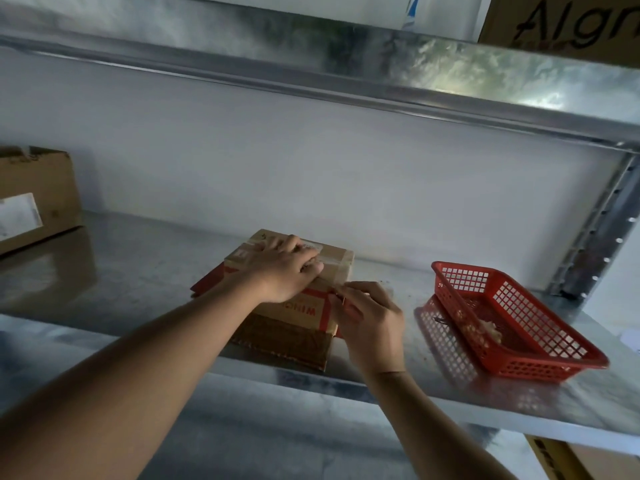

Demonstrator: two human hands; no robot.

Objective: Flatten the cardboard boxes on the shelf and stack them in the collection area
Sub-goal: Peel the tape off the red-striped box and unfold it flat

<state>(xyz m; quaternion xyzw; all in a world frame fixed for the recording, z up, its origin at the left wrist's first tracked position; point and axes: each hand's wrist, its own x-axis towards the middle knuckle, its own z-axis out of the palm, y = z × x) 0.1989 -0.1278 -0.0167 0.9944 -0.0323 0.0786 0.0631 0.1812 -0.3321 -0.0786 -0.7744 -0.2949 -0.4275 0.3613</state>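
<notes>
Currently, the small box [294, 289] stands unflattened on the shelf [138, 271]. Left hand [287, 268] presses flat on top; right hand [367, 317] pinches its tape. Another box [34, 199] waits untouched.

The left hand [285, 268] covers much of the small box [313, 308], hiding its label and part of the red lettering. Whatever the right hand [369, 322] pinches is too thin to identify. The big carton [34, 199] runs off the left edge, and the basket's [512, 317] contents stay unclear.
</notes>
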